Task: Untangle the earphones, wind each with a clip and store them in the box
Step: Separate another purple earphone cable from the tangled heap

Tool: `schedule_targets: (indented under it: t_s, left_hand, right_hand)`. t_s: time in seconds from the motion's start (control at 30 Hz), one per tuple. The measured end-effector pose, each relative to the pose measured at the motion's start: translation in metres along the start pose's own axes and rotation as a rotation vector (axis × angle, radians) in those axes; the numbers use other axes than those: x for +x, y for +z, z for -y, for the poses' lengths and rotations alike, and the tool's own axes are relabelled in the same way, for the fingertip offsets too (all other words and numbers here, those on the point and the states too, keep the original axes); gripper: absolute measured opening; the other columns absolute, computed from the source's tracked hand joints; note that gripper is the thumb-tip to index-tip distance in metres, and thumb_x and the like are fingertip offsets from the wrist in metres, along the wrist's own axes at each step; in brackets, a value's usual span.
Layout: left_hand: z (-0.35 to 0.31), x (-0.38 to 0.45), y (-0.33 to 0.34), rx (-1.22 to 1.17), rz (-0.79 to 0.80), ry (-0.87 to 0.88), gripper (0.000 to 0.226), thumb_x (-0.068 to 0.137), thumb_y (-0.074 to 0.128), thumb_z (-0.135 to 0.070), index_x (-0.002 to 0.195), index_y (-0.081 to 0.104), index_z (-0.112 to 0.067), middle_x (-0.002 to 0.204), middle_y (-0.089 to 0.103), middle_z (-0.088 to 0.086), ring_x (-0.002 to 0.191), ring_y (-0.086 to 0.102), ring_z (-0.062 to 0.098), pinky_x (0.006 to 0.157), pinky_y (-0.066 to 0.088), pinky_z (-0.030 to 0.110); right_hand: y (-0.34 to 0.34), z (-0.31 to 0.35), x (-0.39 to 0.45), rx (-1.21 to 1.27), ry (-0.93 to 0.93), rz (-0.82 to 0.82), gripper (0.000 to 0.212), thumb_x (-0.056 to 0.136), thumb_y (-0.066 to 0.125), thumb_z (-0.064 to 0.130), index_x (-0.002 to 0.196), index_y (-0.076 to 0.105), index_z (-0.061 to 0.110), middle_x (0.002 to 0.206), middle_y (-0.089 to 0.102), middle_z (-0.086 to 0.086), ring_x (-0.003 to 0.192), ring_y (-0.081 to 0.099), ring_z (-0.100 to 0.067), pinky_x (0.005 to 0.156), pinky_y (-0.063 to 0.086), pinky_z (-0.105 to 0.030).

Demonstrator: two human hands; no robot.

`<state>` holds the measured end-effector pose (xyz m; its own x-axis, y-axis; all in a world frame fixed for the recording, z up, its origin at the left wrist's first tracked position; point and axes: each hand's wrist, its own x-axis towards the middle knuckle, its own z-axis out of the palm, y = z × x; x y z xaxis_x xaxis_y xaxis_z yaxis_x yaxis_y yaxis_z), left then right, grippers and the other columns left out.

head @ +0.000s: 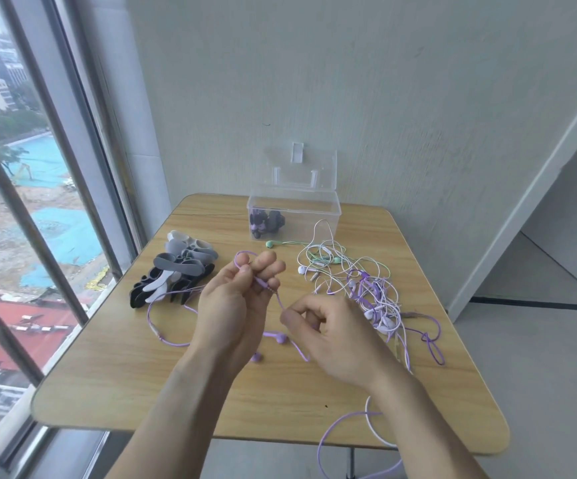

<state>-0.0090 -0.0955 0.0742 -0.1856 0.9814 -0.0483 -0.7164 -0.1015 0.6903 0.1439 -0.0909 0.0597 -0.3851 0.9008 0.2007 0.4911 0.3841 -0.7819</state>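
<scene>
— What have your hands got?

— My left hand (242, 292) is raised over the light wooden table (114, 382), fingers curled round the thin purple earphone cable (154, 323), which loops over my fingertips. My right hand (335, 335) pinches the same cable lower down between thumb and forefinger, the other fingers tucked in.

— Where does that cable run?

— It trails across the table to the left, and its two purple earbuds (280, 337) lie under my hands.

— And the rest?

— The tangled heap of white, green and purple earphones (359, 281) lies to the right, some cable hanging over the near edge. The pile of grey, black and white soft clips (176, 271) sits to the left. The clear plastic box (294, 216), lid up, stands at the back with one dark wound bundle (266, 221) inside.
</scene>
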Motion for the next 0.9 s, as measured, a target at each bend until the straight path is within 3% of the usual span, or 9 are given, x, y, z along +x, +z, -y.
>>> schedule_targets:
  t_s: [0.13,0.23,0.43,0.57,0.63,0.7,0.8,0.83,0.9]
  left_hand:
    - [-0.004,0.003,-0.006,0.067,-0.027,0.101,0.02,0.104,0.035,0.005,0.1,0.052,-0.005,0.09,0.076,0.008,0.087,0.074,0.022,0.072,0.058,0.023]
    - [-0.005,0.002,-0.01,0.27,-0.1,0.233,0.014,0.102,0.049,-0.001,0.112,0.058,-0.001,0.093,0.077,0.007,0.089,0.075,0.023,0.067,0.058,0.023]
    - [-0.006,-0.001,-0.008,0.603,-0.087,0.332,0.015,0.102,0.052,-0.012,0.109,0.066,-0.015,0.096,0.078,-0.002,0.093,0.075,0.014,0.041,0.043,0.02]
    - [0.005,-0.002,-0.006,0.691,0.025,0.295,0.023,0.106,0.042,-0.011,0.123,0.057,-0.012,0.11,0.075,-0.005,0.098,0.073,0.015,0.046,0.038,0.023]
    - [0.014,-0.004,-0.002,0.725,0.097,0.261,0.026,0.105,0.044,-0.008,0.13,0.053,-0.01,0.112,0.075,-0.004,0.099,0.073,0.015,0.046,0.042,0.017]
    - [0.02,-0.006,-0.001,0.775,0.126,0.225,0.026,0.101,0.05,-0.001,0.124,0.06,-0.007,0.106,0.076,-0.002,0.096,0.074,0.011,0.059,0.052,0.014]
    - [0.019,-0.003,-0.007,0.949,0.127,0.177,0.028,0.097,0.05,0.005,0.111,0.071,-0.007,0.095,0.078,-0.004,0.091,0.074,0.007,0.075,0.061,0.042]
    - [0.016,-0.002,-0.01,0.984,0.145,0.148,0.029,0.097,0.049,0.005,0.105,0.072,-0.01,0.093,0.078,-0.004,0.09,0.074,0.008,0.077,0.059,0.05]
    - [0.008,-0.002,-0.012,1.02,0.229,0.06,0.03,0.1,0.045,0.004,0.101,0.071,-0.012,0.09,0.078,-0.005,0.085,0.075,0.011,0.075,0.056,0.048]
  right_hand:
    - [0.002,0.004,-0.004,0.009,0.008,0.054,0.017,0.096,0.063,0.027,0.085,0.072,0.018,0.045,0.049,0.014,0.048,0.039,-0.007,0.052,0.032,-0.016]
    - [-0.004,0.004,-0.005,-0.021,-0.004,0.101,0.017,0.099,0.061,0.029,0.098,0.074,0.018,0.046,0.051,0.021,0.05,0.042,-0.006,0.054,0.034,-0.013]
    - [-0.025,-0.014,0.0,-0.01,0.089,0.093,0.015,0.095,0.065,0.032,0.102,0.078,0.029,0.063,0.046,0.005,0.059,0.039,-0.009,0.059,0.035,-0.025]
    - [-0.026,-0.015,0.0,-0.041,0.086,0.211,0.011,0.091,0.069,0.035,0.09,0.08,0.033,0.059,0.042,0.007,0.059,0.038,-0.009,0.06,0.033,-0.029]
    - [-0.018,-0.011,-0.002,-0.088,0.089,0.285,0.01,0.09,0.07,0.037,0.089,0.08,0.034,0.054,0.043,0.01,0.056,0.036,-0.006,0.057,0.031,-0.025]
    - [-0.012,-0.006,-0.004,-0.043,0.062,0.336,0.011,0.087,0.07,0.04,0.088,0.08,0.035,0.059,0.053,-0.001,0.059,0.038,-0.008,0.059,0.033,-0.03]
    - [-0.019,0.002,-0.004,0.087,0.021,0.32,0.018,0.087,0.068,0.039,0.086,0.079,0.025,0.076,0.062,-0.025,0.063,0.038,-0.023,0.059,0.033,-0.037]
    - [-0.025,0.002,-0.004,0.134,0.02,0.261,0.018,0.089,0.07,0.035,0.086,0.079,0.02,0.07,0.06,-0.021,0.062,0.038,-0.021,0.058,0.033,-0.037]
    - [-0.037,-0.003,-0.002,0.223,0.05,0.123,0.016,0.093,0.07,0.024,0.088,0.079,0.011,0.055,0.052,0.005,0.056,0.04,-0.009,0.055,0.032,-0.026]
